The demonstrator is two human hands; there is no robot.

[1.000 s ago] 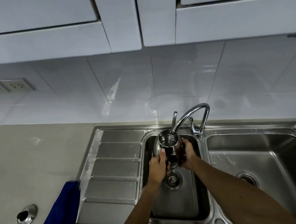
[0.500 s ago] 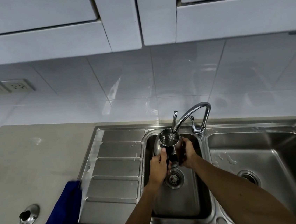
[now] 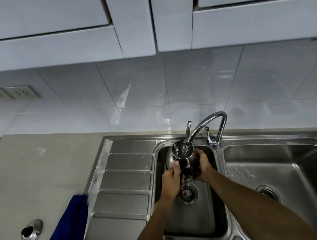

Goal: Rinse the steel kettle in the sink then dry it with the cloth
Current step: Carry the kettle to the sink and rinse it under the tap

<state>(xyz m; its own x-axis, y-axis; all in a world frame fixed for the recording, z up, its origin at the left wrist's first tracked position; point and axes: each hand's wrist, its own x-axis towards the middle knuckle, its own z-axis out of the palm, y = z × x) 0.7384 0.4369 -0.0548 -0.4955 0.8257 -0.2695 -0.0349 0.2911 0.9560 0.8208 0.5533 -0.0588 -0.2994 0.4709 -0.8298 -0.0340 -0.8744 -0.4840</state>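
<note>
- steel kettle held upright over the left basin of the sink, open mouth up, directly under the tip of the tap spout.
- thin stream of water into the kettle mouth, hard to make out against the shine of the steel.
- left hand clenched on the near side of the kettle, thumb pressed up against the body; the dark part under the palm mostly covered, so unclear whether it is a handle.
- right hand wrapped round the right side of the kettle, fingers out of sight behind it, grip grasping the kettle.
- lower half of the kettle hidden between the two hands; base not visible.
- basin drain partly covered by the left wrist.
- blue cloth folded on the grey surface, just beside the ribbed draining board, well apart from the kettle; far corner touching the board's edge.
- small shiny round metal piece with a dark knob on the surface left of the cloth; too small to tell for sure what it is.
- right basin with a few water drops near its left wall, its right side cut off by the frame edge.
- both forearms cut off at the bottom edge.
</note>
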